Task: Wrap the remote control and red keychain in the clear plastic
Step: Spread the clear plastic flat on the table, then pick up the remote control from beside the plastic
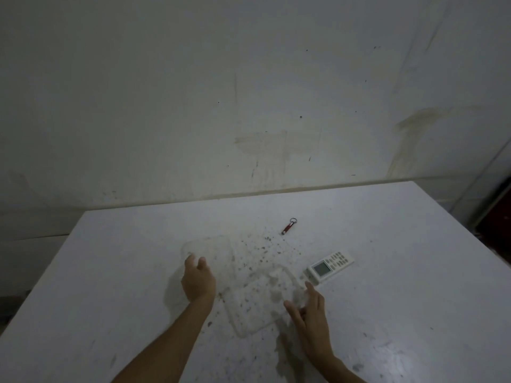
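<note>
A sheet of clear plastic (250, 283) lies spread flat on the white table (110, 272), its edges faint against the speckled surface. My left hand (197, 279) rests at the sheet's left edge with fingers apart. My right hand (309, 313) is at its near right edge, fingers spread and touching the plastic. A white remote control (330, 267) with a small screen lies just right of the sheet. The red keychain (288, 226) with a metal ring lies beyond the sheet's far right corner.
A stained wall (249, 106) rises right behind the table's far edge. Dark specks dot the table top around the sheet. A dark object (497, 230) stands off the table's right side.
</note>
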